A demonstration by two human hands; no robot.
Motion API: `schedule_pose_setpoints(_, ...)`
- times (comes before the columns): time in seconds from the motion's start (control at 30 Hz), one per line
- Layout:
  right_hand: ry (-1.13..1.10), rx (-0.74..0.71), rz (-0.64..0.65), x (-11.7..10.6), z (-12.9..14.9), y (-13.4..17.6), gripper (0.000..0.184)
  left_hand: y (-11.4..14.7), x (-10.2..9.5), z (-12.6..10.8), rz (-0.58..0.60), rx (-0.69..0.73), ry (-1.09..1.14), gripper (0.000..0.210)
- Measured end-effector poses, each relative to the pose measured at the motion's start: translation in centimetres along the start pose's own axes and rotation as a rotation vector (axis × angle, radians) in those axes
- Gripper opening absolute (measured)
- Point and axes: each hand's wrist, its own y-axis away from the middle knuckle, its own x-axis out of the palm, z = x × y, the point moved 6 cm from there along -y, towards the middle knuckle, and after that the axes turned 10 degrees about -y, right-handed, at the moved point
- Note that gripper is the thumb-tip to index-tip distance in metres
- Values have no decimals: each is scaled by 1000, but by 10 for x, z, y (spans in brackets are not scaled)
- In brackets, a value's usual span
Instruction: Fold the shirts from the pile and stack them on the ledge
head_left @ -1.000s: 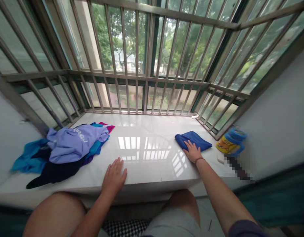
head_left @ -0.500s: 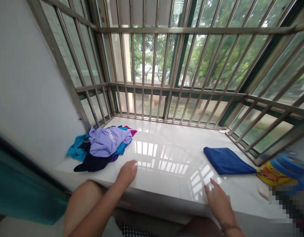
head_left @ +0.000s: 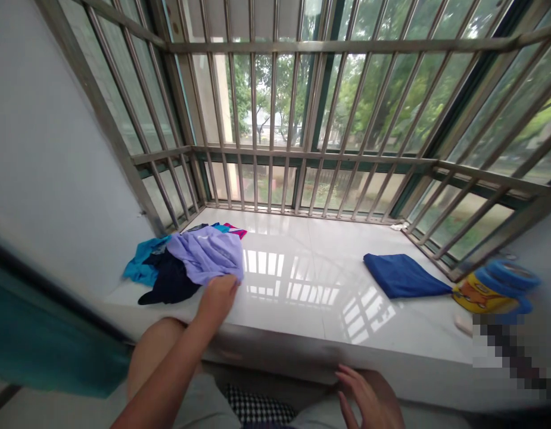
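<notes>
A lavender shirt (head_left: pixel 208 251) lies on top of a pile of clothes (head_left: pixel 168 277) at the left of a white sill (head_left: pixel 302 304). My left hand (head_left: pixel 218 296) grips the shirt's near edge and the cloth is stretched toward me. My right hand (head_left: pixel 369 399) hangs below the sill's front edge with its fingers spread and nothing in it. A folded blue cloth (head_left: pixel 400 275) lies flat at the right of the sill.
Steel window bars (head_left: pixel 275 119) fence the sill on three sides. A yellow and blue container (head_left: pixel 494 289) stands at the far right. A grey wall (head_left: pixel 47 167) rises on the left. My bare knees are below the sill's edge.
My right hand left the folded blue cloth and dropped below the sill. My left hand moved left and took hold of the lavender shirt. The view swung to the left.
</notes>
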Motion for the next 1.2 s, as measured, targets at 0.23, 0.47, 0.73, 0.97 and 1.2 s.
schedule_pose_setpoints(0.23, -125, 106, 227, 74, 66, -68, 77, 100, 45, -135, 319, 480, 488, 37)
schedule_pose_setpoints(0.47, -160, 173, 81, 108, 63, -84, 56, 84, 84, -30, 44, 31, 270, 50)
schedule_pose_setpoints(0.73, -121, 62, -9, 85, 59, -78, 40, 67, 94, 65, 7, -355, -72, 67)
schedule_pose_setpoints(0.97, -37, -43, -14, 76, 91, -83, 30, 35, 79, 68, 282, -501, 112, 37)
schedule_pose_setpoints(1.2, -9, -180, 76, 110, 132, -171, 53, 26, 35, 45, 111, -447, 517, 25)
